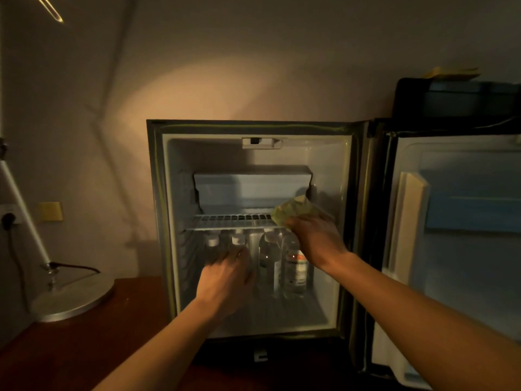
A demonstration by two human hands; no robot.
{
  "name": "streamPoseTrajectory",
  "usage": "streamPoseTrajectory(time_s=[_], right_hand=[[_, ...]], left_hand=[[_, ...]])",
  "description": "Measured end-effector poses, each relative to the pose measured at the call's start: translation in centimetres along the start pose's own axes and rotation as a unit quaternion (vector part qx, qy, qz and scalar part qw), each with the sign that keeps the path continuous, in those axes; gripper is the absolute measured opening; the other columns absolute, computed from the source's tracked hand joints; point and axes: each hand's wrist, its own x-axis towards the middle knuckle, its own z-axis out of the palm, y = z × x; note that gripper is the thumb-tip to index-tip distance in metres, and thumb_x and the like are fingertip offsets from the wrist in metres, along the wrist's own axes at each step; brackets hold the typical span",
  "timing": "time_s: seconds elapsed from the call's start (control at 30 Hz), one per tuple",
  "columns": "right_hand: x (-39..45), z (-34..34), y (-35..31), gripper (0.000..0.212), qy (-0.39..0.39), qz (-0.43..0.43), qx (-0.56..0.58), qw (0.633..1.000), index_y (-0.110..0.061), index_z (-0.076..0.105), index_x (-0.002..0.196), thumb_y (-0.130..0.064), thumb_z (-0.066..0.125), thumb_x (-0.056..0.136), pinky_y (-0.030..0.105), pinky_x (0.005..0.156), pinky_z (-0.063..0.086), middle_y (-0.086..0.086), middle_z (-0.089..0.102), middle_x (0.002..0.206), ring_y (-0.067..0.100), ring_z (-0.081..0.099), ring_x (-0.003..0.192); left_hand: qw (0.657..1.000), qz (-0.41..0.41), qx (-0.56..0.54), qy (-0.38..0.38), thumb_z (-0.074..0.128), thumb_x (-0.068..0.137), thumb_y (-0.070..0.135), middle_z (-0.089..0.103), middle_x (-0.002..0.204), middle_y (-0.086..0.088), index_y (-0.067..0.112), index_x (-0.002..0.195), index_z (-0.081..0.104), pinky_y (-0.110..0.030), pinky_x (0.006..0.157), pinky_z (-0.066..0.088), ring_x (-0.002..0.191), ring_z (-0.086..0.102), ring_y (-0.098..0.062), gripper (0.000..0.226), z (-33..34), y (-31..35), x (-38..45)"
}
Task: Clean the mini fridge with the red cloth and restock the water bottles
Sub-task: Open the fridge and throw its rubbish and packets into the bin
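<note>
While looking into the open mini fridge [253,153] in the middle of the frame, can see its door [451,249] swung out to the right edge. Stands on a brown table [84,348], with a round lamp base [73,297] at lower left.

Across the middle of the inside, a wire shelf [225,221]. Under it, a row of water bottles [267,258], all standing up, long way running top to bottom, caps just below the wires.

Lower centre, the left hand [225,275], reaching in at the left end of the row. Fingers bent toward a bottle there, but too blurry to tell whether gripping it or only touching.

A bit higher and to the right, the right hand [315,238], holding the cloth [296,211] bunched on the right end of the shelf. Looks yellow-green in this dim light, not red.

So, for the bottles: below the cloth hand, right in front of the left hand. Probably best lifted straight out toward the front, staying low under the shelf. Might knock the next bottle over if tipped sideways.
</note>
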Motion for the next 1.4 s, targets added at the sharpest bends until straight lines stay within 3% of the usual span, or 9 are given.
streamPoseTrajectory(time_s=[0.07, 0.13, 0.27, 0.33, 0.43, 0.6, 0.97, 1.2, 1.4], right_hand=[[-0.9, -0.3, -0.1, 0.034, 0.031, -0.006, 0.02, 0.999, -0.04, 0.047, 0.134, -0.034, 0.05, 0.1, 0.04, 0.109, 0.031, -0.002, 0.052, 0.142, 0.026, 0.042, 0.135], [-1.9, -0.7, -0.2, 0.038, 0.065, -0.024, 0.003, 0.998, -0.033, 0.053, 0.131, -0.021, 0.058, 0.095, 0.043, 0.104, 0.042, 0.001, 0.062, 0.13, 0.027, 0.053, 0.124], [-5.2, -2.1, -0.5, 0.035, 0.12, -0.042, 0.019, 0.992, -0.02, 0.061, 0.117, -0.006, 0.067, 0.086, 0.041, 0.067, 0.056, 0.006, 0.071, 0.096, 0.03, 0.068, 0.084], [-7.3, -2.7, -0.4, 0.041, 0.121, -0.04, 0.036, 0.991, -0.018, 0.06, 0.119, -0.002, 0.068, 0.082, 0.041, 0.06, 0.056, 0.008, 0.07, 0.09, 0.032, 0.067, 0.076], [-11.1, -3.6, 0.0, 0.041, 0.106, -0.045, 0.064, 0.991, -0.018, 0.06, 0.121, 0.0, 0.064, 0.084, 0.038, 0.062, 0.055, 0.009, 0.07, 0.09, 0.032, 0.068, 0.078], [-18.5, -5.4, 1.3, 0.039, 0.05, 0.001, 0.091, 0.995, -0.022, 0.06, 0.125, -0.007, 0.058, 0.089, 0.041, 0.072, 0.054, 0.009, 0.071, 0.1, 0.031, 0.067, 0.086], [-36.5, -10.8, 8.6, 0.021, 0.139, 0.079, 0.017, 0.987, -0.011, 0.067, 0.108, -0.01, 0.069, 0.087, 0.033, 0.062, 0.054, 0.002, 0.073, 0.086, 0.018, 0.068, 0.072], [-47.3, -12.9, 13.9, 0.02, 0.126, 0.212, -0.021, 0.969, -0.017, 0.067, 0.112, -0.02, 0.064, 0.093, 0.024, 0.07, 0.047, 0.001, 0.073, 0.093, 0.017, 0.068, 0.077], [-58.2, -13.4, 18.3, 0.021, 0.072, 0.351, -0.05, 0.932, -0.022, 0.066, 0.115, -0.021, 0.057, 0.095, 0.032, 0.071, 0.054, -0.002, 0.071, 0.099, 0.015, 0.066, 0.082]], left_hand=[[1.0, 0.006, -0.014, 0.003, 0.046, 0.091, 0.045, 0.06, 0.111, 0.004, 0.025, 0.108, 0.053, -0.036, 0.063, 0.05, 0.093, 0.063, -0.023, 0.026, -0.3, 0.7, -0.1], [0.999, 0.019, -0.024, 0.01, 0.048, 0.091, 0.043, 0.059, 0.11, 0.003, 0.025, 0.105, 0.055, -0.036, 0.063, 0.051, 0.091, 0.064, -0.022, 0.024, -0.7, 1.4, -0.4], [0.999, 0.028, -0.024, 0.012, 0.047, 0.092, 0.042, 0.06, 0.115, 0.001, 0.024, 0.106, 0.057, -0.034, 0.07, 0.047, 0.1, 0.062, -0.021, 0.025, -1.4, 3.5, -1.6], [0.999, 0.042, -0.015, 0.01, 0.047, 0.093, 0.043, 0.06, 0.121, 0.002, 0.023, 0.114, 0.057, -0.035, 0.08, 0.047, 0.11, 0.06, -0.02, 0.03, -1.5, 4.6, -2.7], [0.998, 0.064, -0.018, 0.006, 0.046, 0.095, 0.047, 0.058, 0.127, 0.003, 0.024, 0.126, 0.053, -0.034, 0.091, 0.046, 0.117, 0.056, -0.018, 0.04, -1.4, 6.5, -4.6], [0.993, 0.112, -0.028, 0.004, 0.045, 0.095, 0.048, 0.058, 0.121, 0.005, 0.022, 0.123, 0.053, -0.031, 0.087, 0.046, 0.11, 0.056, -0.016, 0.039, -1.2, 10.9, -7.9], [0.965, 0.247, -0.091, -0.014, 0.046, 0.095, 0.045, 0.062, 0.109, 0.001, 0.02, 0.105, 0.056, -0.036, 0.081, 0.047, 0.107, 0.059, -0.021, 0.028, -0.2, 26.5, -13.5], [0.929, 0.342, -0.124, -0.068, 0.041, 0.098, 0.045, 0.056, 0.123, 0.004, 0.022, 0.122, 0.052, -0.034, 0.086, 0.043, 0.114, 0.053, -0.019, 0.035, 2.5, 37.5, -16.1], [0.881, 0.426, -0.157, -0.132, 0.043, 0.098, 0.041, 0.055, 0.124, 0.004, 0.022, 0.122, 0.053, -0.031, 0.091, 0.041, 0.114, 0.052, -0.017, 0.032, 6.7, 47.2, -19.3]])
